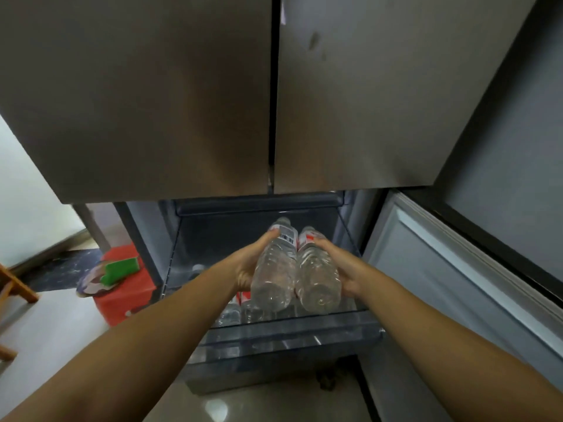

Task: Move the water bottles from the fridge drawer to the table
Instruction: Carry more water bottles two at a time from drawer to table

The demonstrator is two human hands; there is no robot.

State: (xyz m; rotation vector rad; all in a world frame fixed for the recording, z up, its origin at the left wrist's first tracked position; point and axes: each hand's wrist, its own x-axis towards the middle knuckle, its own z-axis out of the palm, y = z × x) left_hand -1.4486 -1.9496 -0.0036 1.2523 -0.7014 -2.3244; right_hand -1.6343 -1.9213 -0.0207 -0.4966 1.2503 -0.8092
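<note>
1. The left hand [248, 263], at the centre of the frame, curls its fingers along the outer side of a clear ribbed plastic water bottle with a white barcode label [275, 266], holding it above the open fridge drawer [283, 336].
2. The right hand [338, 263], just right of centre, grips a second clear plastic water bottle with a red-and-white label [316, 275] in the same way, fingers wrapped round its outer side.
3. The two bottles lie side by side and touch along their length, caps pointing away toward the back of the drawer, bases toward the camera.
4. The translucent grey drawer is pulled out in the lower middle of the frame; more clear bottles with red labels [240, 303] lie on its floor beneath the held pair, partly hidden by the left forearm.
5. The brushed-metal upper fridge doors [137, 102] fill the top of the frame, closed.
6. At the right, a lower fridge door [457, 269] stands swung open.
7. At the lower left, a red box [128, 300] sits on the floor beside the fridge, with a green sponge [120, 268] on top.
8. A wooden furniture leg [18, 287] shows at the left edge.
</note>
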